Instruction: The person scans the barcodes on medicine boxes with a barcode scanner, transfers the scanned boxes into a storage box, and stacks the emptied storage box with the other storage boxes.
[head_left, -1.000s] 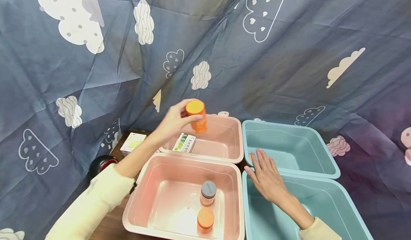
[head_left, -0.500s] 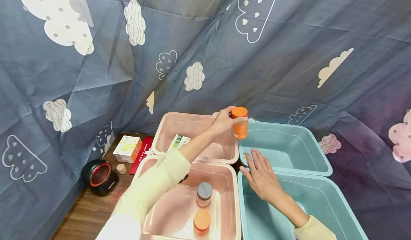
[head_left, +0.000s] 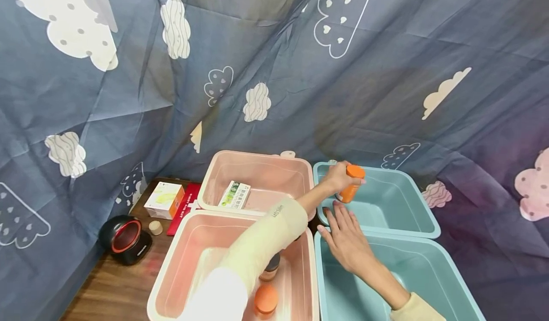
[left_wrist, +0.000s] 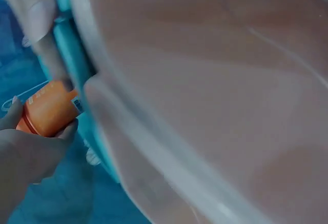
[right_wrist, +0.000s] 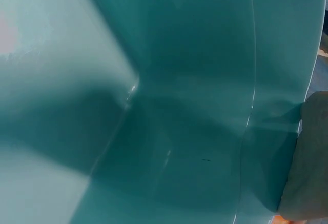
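Observation:
My left hand (head_left: 337, 178) grips an orange bottle (head_left: 348, 191) with an orange cap, tilted, at the left side of the far blue bin (head_left: 399, 197). In the left wrist view, fingers and thumb wrap the bottle (left_wrist: 51, 110) near the blue rim. My right hand (head_left: 349, 244) lies with its fingers straight and spread over the adjoining rims of the two blue bins, beside the bottle. Only a blurred part of that hand (right_wrist: 310, 162) shows in the right wrist view, by the rim of the near blue bin (head_left: 433, 264).
The near pink bin (head_left: 206, 235) holds an orange-lidded jar (head_left: 266, 299) and a dark-lidded jar (head_left: 270, 267), partly behind the left sleeve. A small box (head_left: 235, 194) lies in the far pink bin (head_left: 274, 168). At left stand a white-orange box (head_left: 164, 199), red kit (head_left: 183, 209) and black device (head_left: 126, 240).
The left hand has carried the orange bottle from above the far pink bin rightward and then down into the far blue bin. The right hand has stayed on the blue rims.

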`<state>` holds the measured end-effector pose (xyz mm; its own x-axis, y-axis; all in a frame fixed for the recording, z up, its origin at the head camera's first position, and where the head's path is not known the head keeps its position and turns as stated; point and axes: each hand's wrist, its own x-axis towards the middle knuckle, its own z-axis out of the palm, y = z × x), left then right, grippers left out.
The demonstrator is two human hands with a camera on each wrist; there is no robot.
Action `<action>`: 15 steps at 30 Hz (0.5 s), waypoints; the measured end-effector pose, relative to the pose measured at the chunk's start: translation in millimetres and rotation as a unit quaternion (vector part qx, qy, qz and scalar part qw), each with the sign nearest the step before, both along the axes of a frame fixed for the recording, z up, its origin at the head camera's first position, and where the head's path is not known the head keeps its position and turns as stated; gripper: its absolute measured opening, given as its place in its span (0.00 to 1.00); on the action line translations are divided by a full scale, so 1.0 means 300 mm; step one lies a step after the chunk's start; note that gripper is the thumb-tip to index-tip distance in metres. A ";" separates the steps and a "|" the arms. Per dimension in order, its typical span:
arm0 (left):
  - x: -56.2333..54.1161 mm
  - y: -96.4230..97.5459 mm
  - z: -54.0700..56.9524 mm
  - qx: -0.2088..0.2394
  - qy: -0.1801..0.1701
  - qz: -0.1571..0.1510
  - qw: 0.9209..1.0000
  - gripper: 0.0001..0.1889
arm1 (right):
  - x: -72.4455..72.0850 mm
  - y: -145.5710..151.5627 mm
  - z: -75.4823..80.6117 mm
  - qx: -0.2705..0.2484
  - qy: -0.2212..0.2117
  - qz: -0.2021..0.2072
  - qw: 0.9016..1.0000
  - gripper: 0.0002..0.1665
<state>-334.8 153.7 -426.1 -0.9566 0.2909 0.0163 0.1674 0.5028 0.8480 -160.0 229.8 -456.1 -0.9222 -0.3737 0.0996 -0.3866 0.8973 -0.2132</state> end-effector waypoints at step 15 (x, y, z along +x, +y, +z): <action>-0.080 0.064 -0.134 -0.070 -0.060 0.044 0.995 0.27 | 0.000 -0.005 -0.003 -0.003 0.010 0.001 1.000 0.39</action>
